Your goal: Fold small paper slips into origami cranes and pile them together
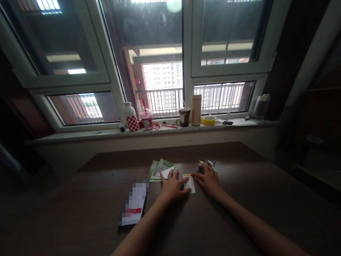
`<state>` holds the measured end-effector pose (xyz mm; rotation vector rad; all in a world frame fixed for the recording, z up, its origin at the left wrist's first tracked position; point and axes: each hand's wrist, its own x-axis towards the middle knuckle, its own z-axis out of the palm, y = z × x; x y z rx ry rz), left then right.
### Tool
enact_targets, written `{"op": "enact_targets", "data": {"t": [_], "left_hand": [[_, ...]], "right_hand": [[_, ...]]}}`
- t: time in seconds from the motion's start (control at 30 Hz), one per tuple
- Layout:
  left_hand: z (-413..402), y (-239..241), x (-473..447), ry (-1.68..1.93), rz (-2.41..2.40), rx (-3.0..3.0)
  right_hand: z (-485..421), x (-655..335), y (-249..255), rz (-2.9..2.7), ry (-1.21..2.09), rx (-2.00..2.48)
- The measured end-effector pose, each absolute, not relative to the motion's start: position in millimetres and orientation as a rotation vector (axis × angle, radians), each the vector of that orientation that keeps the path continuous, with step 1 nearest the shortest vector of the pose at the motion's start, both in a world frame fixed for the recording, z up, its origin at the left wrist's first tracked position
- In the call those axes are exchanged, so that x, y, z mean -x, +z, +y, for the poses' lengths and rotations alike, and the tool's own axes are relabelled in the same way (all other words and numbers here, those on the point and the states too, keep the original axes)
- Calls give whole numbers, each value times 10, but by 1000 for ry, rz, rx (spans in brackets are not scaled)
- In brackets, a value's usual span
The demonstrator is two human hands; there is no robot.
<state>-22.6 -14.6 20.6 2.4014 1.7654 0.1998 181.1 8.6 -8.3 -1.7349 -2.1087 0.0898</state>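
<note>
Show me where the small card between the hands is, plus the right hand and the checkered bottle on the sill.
Small card (pixel 190 184): head view, on its printed face.
Right hand (pixel 210 180): head view, on its back.
Checkered bottle (pixel 131 122): head view, on its red-and-white lower part.

daylit windows (pixel 188 42) | speckled sill (pixel 106 134) | brown table (pixel 87 199) | dim right, perhaps cabinet (pixel 319 121)

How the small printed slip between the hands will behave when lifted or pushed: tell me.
The printed slip looks thin, so probably light and bendable. It lies flat on the smooth-looking table, so it would likely slide.
</note>
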Motion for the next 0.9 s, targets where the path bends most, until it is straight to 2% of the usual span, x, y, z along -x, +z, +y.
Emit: {"op": "enact_targets", "data": {"t": [0.9], "left_hand": [[-169,243,213,173,1777,-2374]], "right_hand": [[109,-1775,-38,-2100,113,1575]]}}
